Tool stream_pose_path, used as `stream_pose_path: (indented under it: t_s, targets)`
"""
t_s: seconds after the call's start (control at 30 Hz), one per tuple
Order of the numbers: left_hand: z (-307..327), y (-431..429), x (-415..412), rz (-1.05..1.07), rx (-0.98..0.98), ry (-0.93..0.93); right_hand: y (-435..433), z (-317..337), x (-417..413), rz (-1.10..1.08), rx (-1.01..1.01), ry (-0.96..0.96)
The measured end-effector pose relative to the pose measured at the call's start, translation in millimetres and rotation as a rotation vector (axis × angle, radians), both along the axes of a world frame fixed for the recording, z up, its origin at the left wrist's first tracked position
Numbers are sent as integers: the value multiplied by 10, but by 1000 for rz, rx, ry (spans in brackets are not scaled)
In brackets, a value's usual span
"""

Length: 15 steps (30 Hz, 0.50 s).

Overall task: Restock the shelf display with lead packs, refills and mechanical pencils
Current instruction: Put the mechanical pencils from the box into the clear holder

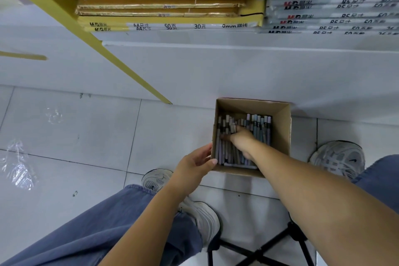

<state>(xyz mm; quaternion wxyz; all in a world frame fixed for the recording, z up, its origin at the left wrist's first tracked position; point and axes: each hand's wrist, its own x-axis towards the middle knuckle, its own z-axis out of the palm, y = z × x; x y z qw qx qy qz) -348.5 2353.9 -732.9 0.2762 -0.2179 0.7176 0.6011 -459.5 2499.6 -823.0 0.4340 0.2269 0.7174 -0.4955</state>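
box (280, 129): open cardboard, on the floor (86, 136) at centre right of the frame, against the white shelf base (216, 71).
pencils (260, 127): packed lying inside the box.
left hand (195, 163): thumb and fingers clasp the box's near-left corner.
right hand (240, 138): down among the pencils, fingers partly buried; I cannot tell whether they grip any.

Fingers of right hand (240, 138) hidden among pencils (259, 128)
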Motion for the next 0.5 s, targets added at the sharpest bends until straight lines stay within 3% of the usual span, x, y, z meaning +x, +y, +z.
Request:
stream_pose_path:
  t_s: [0.3,0.5]
  targets:
    - [104,87,-70,-48,-115,-13,340,411,36,-97,-199,100]
    - [668,304,-241,24,-228,212,531,1301,54,-55,-463,280]
